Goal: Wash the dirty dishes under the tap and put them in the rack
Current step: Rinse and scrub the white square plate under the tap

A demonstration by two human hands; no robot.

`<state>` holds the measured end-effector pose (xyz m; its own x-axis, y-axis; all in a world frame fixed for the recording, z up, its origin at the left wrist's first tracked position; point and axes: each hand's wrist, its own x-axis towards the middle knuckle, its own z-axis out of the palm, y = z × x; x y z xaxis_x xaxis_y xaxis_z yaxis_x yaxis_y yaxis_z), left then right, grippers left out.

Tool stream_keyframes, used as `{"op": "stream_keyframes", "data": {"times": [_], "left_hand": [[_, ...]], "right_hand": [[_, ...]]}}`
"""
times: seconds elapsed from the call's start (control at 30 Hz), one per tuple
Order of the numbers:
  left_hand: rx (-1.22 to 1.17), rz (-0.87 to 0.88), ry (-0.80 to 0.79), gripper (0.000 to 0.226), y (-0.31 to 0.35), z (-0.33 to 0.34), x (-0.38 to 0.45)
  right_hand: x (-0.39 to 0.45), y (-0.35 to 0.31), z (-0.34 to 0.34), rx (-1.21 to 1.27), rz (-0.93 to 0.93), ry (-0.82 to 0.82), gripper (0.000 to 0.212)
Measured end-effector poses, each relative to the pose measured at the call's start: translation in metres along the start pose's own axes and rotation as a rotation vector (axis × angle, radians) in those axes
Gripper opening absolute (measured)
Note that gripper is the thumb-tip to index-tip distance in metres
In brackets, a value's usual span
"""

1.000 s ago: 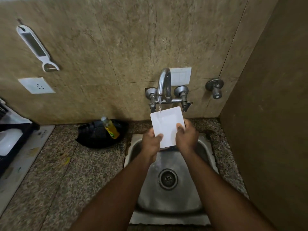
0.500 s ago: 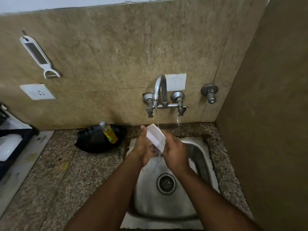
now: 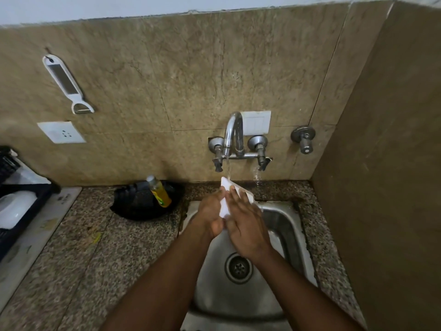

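A white square plate (image 3: 225,206) stands tilted on edge over the steel sink (image 3: 288,225), under water running from the tap (image 3: 232,134). My left hand (image 3: 211,216) grips the plate from the left side. My right hand (image 3: 245,223) lies flat against its right face with fingers stretched out over it. Most of the plate is hidden between the two hands. At the far left, the black dish rack (image 3: 23,211) holds a white dish (image 3: 14,209).
A black pan (image 3: 133,204) with a yellow soap bottle (image 3: 159,191) leaning in it sits on the granite counter left of the sink. A white peeler (image 3: 66,84) hangs on the wall. A brown side wall (image 3: 386,187) closes off the right.
The plate went from facing me upright to tilted edge-on under the stream. My right hand slid flat over its face. The view lifted, showing more wall.
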<state>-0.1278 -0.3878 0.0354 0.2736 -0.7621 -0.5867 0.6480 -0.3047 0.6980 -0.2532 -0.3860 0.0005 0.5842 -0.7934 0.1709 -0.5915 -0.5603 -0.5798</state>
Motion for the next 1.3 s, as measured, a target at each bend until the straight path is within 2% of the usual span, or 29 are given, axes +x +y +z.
{"op": "stream_keyframes", "data": {"times": [0.13,0.33,0.47,0.53,0.67,0.8,0.87,0.97,1.07,1.13,1.2,1.3], "left_hand": [[-0.037,-0.009,-0.089,0.039,-0.01,0.003,0.003],[-0.043,-0.029,-0.037,0.047,0.001,-0.01,0.013],[-0.133,-0.038,-0.069,0.047,0.0,-0.013,0.012],[-0.185,-0.003,-0.114,0.044,0.0,-0.008,0.011],[-0.157,0.041,-0.111,0.04,0.01,-0.011,0.01],[-0.127,0.059,-0.04,0.043,0.002,-0.032,0.013],[-0.084,0.099,-0.065,0.04,-0.006,-0.043,0.013],[0.027,0.12,-0.094,0.052,-0.01,-0.054,0.011],[0.151,0.097,0.013,0.055,-0.005,-0.051,0.012],[0.146,0.115,0.105,0.051,-0.003,-0.05,0.016],[0.061,0.136,0.141,0.048,0.0,-0.049,0.018],[0.021,0.143,0.179,0.04,0.007,-0.049,0.017]], "right_hand": [[0.032,-0.005,-0.013,-0.063,0.143,-0.003,0.066],[0.019,-0.01,-0.002,-0.08,0.0,-0.062,0.059],[0.033,-0.011,-0.007,-0.105,0.106,-0.097,0.056],[0.057,-0.009,-0.01,-0.036,0.222,-0.102,0.058],[0.08,0.012,-0.016,0.156,0.383,-0.088,0.078],[0.069,0.028,-0.01,0.571,0.616,0.034,0.092],[0.064,0.025,-0.008,0.714,0.596,0.043,0.084],[0.06,0.027,-0.009,0.775,0.519,0.058,0.076],[0.064,0.027,-0.014,0.786,0.461,0.0,0.086],[0.066,0.027,-0.016,0.817,0.459,-0.012,0.087],[0.069,0.028,-0.019,0.863,0.511,-0.01,0.073],[0.067,0.028,-0.026,0.869,0.616,-0.081,0.034]]}}
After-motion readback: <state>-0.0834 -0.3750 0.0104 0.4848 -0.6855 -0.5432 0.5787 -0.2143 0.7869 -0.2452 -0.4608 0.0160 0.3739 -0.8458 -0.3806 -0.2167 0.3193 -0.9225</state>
